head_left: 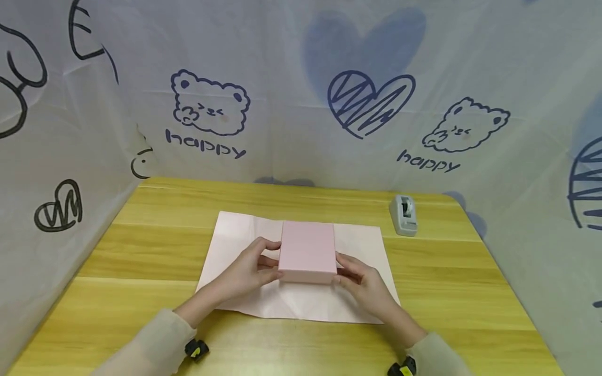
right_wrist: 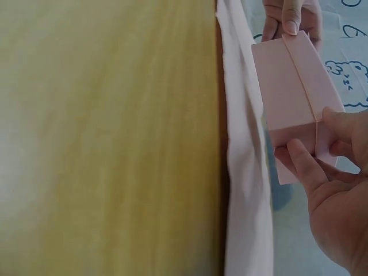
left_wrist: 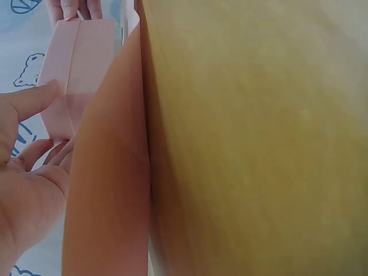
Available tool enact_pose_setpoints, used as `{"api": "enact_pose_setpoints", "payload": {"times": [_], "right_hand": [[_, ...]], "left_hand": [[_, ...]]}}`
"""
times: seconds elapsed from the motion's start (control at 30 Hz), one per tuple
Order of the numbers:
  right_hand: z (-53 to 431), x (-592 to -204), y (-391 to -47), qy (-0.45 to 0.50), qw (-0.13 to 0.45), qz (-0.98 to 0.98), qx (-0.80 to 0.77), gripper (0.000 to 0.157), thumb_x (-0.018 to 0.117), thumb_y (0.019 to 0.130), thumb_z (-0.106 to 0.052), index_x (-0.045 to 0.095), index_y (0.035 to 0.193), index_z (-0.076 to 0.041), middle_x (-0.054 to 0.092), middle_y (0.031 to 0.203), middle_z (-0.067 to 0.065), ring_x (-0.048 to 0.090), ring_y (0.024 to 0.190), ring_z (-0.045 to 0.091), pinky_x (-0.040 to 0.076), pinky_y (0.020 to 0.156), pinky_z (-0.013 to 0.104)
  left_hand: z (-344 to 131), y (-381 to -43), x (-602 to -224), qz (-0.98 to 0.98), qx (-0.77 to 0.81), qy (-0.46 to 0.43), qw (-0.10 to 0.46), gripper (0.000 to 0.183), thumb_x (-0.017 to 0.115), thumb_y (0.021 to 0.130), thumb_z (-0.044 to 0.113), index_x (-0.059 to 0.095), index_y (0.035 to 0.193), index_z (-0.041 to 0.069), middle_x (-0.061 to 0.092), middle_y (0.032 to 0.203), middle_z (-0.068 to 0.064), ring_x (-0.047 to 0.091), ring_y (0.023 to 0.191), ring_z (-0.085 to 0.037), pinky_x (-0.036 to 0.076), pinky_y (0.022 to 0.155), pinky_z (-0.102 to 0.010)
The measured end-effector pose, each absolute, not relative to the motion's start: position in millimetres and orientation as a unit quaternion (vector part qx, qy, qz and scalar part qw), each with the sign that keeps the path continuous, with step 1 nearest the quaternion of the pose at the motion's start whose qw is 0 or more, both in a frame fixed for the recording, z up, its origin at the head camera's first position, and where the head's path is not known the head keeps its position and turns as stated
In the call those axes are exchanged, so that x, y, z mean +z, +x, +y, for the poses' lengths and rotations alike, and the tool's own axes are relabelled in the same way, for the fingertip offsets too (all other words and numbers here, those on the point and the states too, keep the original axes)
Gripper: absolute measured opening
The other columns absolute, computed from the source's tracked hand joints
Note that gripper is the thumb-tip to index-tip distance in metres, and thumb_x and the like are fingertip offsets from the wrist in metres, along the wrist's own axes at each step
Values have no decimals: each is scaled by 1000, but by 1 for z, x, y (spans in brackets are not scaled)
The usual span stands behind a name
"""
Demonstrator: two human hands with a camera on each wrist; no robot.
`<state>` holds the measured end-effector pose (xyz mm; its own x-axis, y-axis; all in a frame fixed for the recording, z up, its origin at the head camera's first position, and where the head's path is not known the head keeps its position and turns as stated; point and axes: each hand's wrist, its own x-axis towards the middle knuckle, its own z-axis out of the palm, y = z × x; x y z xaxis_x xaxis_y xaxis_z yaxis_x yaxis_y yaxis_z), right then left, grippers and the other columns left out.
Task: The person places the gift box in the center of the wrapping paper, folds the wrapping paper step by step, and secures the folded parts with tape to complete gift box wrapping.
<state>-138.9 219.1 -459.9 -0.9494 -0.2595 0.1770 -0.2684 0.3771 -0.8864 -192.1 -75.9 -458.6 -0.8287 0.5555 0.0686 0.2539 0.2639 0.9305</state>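
Observation:
A square pink lidded box point(head_left: 308, 248) is held level between both hands, over the middle of a pale pink sheet of paper point(head_left: 235, 232). My left hand point(head_left: 249, 266) grips its left side, with the thumb near the front corner. On the opposite side my right hand point(head_left: 364, 284) grips it in the same way. Both wrist views show the box from the front, with the lid's seam point(right_wrist: 302, 77) running along its side. In the left wrist view the raised paper edge point(left_wrist: 109, 172) covers part of the box. The paper has crease lines and a wavy front edge.
A grey tape dispenser point(head_left: 403, 215) stands at the back right of the wooden table point(head_left: 155, 235), beyond the paper's right corner. Behind the table hangs a white cloth point(head_left: 282, 68) printed with bears and hearts; more cloth hangs at both sides.

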Motion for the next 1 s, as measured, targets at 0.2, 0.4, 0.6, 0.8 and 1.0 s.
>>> {"api": "enact_pose_setpoints", "payload": {"times": [0.2,0.4,0.6,0.8,1.0], "right_hand": [[224,-479,-143,164,13,-822,545,51,67,86,-9,52,135,-7,51,138,11,60,112,23,50,90,26],[225,-486,-141,161,16,-812,561,50,71,82,-5,55,130,-3,54,135,14,62,109,24,51,89,29],[224,-489,-139,145,3,-811,566,50,71,83,-7,55,130,-3,53,135,13,61,110,24,50,90,28],[223,-489,-137,136,6,-816,562,49,71,83,-8,56,130,-4,53,135,12,60,113,24,50,91,28],[222,-489,-135,126,12,-818,562,49,71,83,-6,57,129,-4,54,135,12,59,115,25,50,91,27]], "left_hand": [[-78,-191,-460,785,546,258,142,47,72,84,11,45,123,14,42,139,1,62,105,-14,54,80,-25],[-77,-189,-462,787,535,263,158,45,71,85,8,44,120,11,41,138,-1,62,105,-16,54,80,-25],[-75,-188,-462,801,515,263,158,44,70,85,10,43,120,12,42,135,-2,61,105,-17,53,82,-25],[-73,-188,-464,808,501,267,159,44,70,86,10,42,119,10,40,136,-3,60,107,-17,52,82,-23],[-72,-190,-465,808,498,273,158,44,70,85,8,42,119,9,40,135,-5,60,108,-18,52,84,-23]]}}
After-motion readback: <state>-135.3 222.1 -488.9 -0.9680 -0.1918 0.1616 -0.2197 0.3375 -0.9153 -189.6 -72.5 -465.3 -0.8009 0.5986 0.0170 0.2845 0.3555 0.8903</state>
